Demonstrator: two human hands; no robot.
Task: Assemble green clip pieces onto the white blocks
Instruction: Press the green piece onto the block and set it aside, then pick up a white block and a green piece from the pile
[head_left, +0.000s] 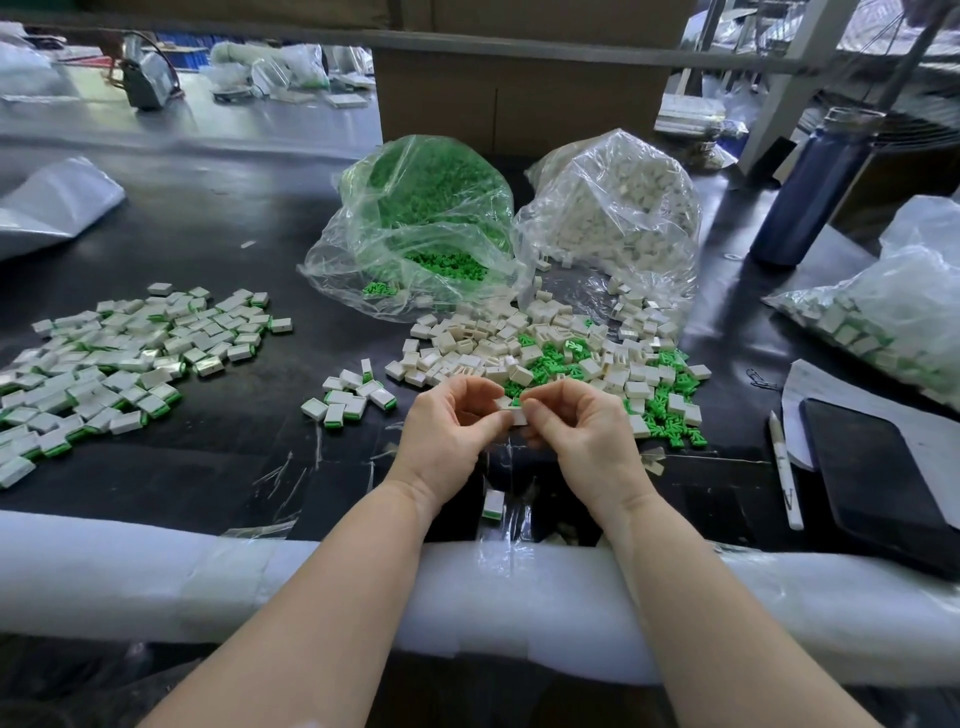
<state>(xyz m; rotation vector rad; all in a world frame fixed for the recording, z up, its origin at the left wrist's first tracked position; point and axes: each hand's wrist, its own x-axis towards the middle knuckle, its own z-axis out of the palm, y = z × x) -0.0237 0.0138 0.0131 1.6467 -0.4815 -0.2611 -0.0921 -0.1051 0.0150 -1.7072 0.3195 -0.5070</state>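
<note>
Head view centres on one white block (515, 414), pinched between the left hand (449, 434) and right hand (582, 431) — each grip curled round it, probably to steady it while a green clip seats; the clip itself is hidden. Just beyond, loose white blocks and green clips (550, 358) lie within easy reach, spilled from two open bags. Finished pieces (104, 364) sit well apart, left. Bare black tabletop (234, 467) beneath the wrists leaves working room — a padded white edge (156, 571) borders it.

Centre frame, left hand (449, 434) and right hand (582, 431) pinch a white block (514, 414) together above a dark table (218, 218); loose pieces lie behind.
</note>
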